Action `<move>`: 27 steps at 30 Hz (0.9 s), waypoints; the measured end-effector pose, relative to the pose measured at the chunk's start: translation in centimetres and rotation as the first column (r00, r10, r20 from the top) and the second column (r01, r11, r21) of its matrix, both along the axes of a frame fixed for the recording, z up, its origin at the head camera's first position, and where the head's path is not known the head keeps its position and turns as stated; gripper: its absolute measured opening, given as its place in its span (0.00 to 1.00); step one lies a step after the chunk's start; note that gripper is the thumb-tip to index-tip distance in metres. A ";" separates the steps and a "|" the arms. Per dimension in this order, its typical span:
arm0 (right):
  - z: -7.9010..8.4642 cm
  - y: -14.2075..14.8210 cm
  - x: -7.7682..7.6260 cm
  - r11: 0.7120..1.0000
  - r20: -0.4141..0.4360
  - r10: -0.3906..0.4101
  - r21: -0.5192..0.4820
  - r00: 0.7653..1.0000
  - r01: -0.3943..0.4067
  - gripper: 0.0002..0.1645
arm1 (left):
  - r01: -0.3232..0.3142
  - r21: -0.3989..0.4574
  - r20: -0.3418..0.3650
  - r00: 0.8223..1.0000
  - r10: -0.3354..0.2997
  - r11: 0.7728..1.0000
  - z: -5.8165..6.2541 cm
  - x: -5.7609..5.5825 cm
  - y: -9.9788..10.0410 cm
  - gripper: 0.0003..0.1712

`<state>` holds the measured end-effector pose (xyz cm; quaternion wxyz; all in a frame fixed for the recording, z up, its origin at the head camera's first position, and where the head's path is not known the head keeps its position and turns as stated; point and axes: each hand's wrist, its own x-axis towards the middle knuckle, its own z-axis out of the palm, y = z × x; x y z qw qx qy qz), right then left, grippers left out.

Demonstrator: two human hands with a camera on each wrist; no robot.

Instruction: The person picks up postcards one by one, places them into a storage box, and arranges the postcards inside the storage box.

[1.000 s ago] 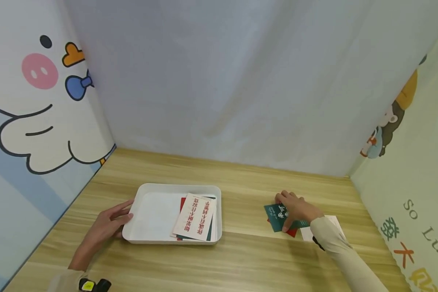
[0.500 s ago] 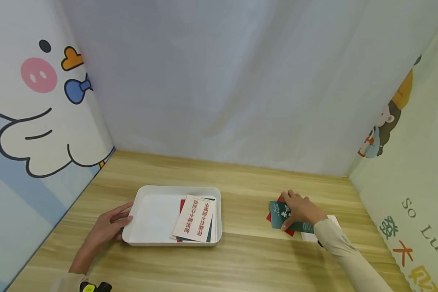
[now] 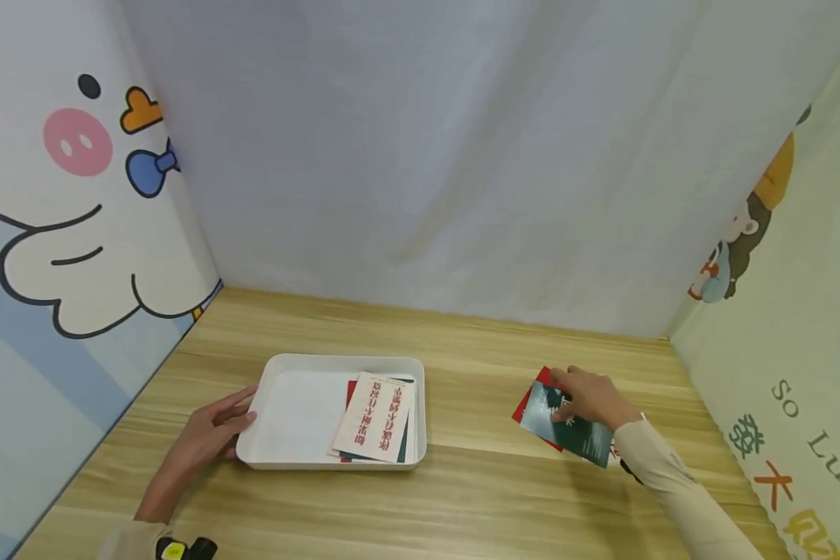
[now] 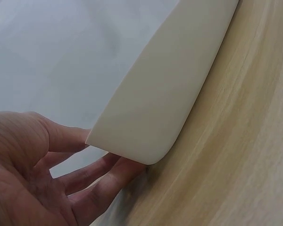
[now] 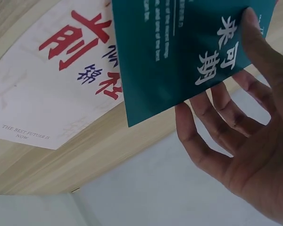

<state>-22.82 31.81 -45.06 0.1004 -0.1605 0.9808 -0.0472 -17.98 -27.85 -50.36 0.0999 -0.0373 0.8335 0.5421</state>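
Note:
My right hand [image 3: 591, 395] pinches a dark green card [image 3: 581, 432] with white Chinese lettering, thumb on its printed face and fingers behind. In the right wrist view the green card [image 5: 179, 56] is lifted and tilted. Behind it a red card [image 3: 530, 397] pokes out at the left. A white card [image 5: 61, 75] with red and blue characters lies on the table, mostly hidden in the head view. At the left, my left hand [image 3: 206, 435] holds the end of a white tray [image 3: 280, 464], thumb at the rim and fingers against the outside, as the left wrist view shows.
Inside the tray, at its right end, several cards lie in an overlapping pile, a white card [image 3: 374, 416] with red lettering on top. A wooden table [image 3: 420, 513] carries everything. A pale curtain [image 3: 420, 155] stands behind, with printed panels on both sides.
The green card has come up off the pile and turned, moving slightly right with my right hand and showing more of the red card. The left hand stays at the tray.

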 end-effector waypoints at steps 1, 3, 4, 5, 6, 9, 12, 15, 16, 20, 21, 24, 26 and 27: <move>0.1 0.1 0.0 1.000 0.000 0.000 0.003 1.000 0.000 0.31 | -0.001 -0.003 0.002 1.000 0.001 1.000 0.0 0.0 0.0 0.36; 0.1 0.4 -0.1 1.000 0.007 -0.003 -0.003 1.000 0.003 0.28 | -0.004 -0.009 0.002 1.000 0.004 1.000 0.0 -0.1 0.1 0.36; 0.0 0.6 0.0 1.000 0.011 0.001 -0.013 1.000 0.000 0.28 | -0.005 -0.013 0.003 1.000 0.005 1.000 0.0 -0.1 0.1 0.36; -0.1 0.7 0.0 1.000 0.019 0.001 -0.031 1.000 -0.001 0.27 | -0.006 -0.016 0.003 1.000 0.006 1.000 0.0 -0.1 0.1 0.36; -0.2 0.8 0.1 0.998 0.033 0.000 -0.061 0.999 0.002 0.26 | -0.007 -0.017 0.004 1.000 0.007 1.000 0.0 -0.1 0.1 0.36; -0.7 1.2 0.3 0.981 0.085 -0.011 -0.193 0.996 0.027 0.22 | -0.007 -0.018 0.003 1.000 0.007 1.000 0.0 0.0 0.0 0.36; -1.0 1.6 0.6 0.936 0.161 -0.017 -0.343 0.987 0.072 0.17 | -0.006 -0.011 -0.004 1.000 0.006 1.000 -0.1 0.0 0.0 0.36; -1.1 2.0 0.9 0.886 0.222 0.002 -0.452 0.975 0.101 0.14 | -0.006 -0.004 -0.015 1.000 0.005 1.000 -0.1 0.0 -0.1 0.36; -1.1 2.1 1.0 0.871 0.240 0.012 -0.480 0.971 0.108 0.13 | -0.005 -0.003 -0.017 1.000 0.005 1.000 -0.1 0.0 -0.1 0.36; -1.1 2.4 1.1 0.818 0.296 0.047 -0.560 0.954 0.133 0.12 | 0.003 0.002 -0.019 1.000 -0.003 1.000 -0.1 0.0 -0.1 0.36; -1.1 2.5 1.2 0.803 0.312 0.052 -0.577 0.949 0.146 0.13 | 0.005 0.002 -0.019 1.000 -0.005 1.000 -0.1 0.1 -0.1 0.36; -1.1 2.6 1.4 0.763 0.357 0.056 -0.618 0.933 0.190 0.15 | 0.009 -0.004 -0.022 1.000 -0.009 1.000 -0.1 0.1 -0.1 0.36; -1.1 2.6 1.6 0.740 0.377 0.060 -0.638 0.924 0.213 0.17 | 0.010 -0.008 -0.024 1.000 -0.010 1.000 -0.1 0.1 -0.1 0.36; -1.1 2.6 1.7 0.727 0.386 0.063 -0.649 0.920 0.223 0.18 | 0.010 -0.013 -0.025 1.000 -0.010 1.000 -0.1 0.1 0.0 0.36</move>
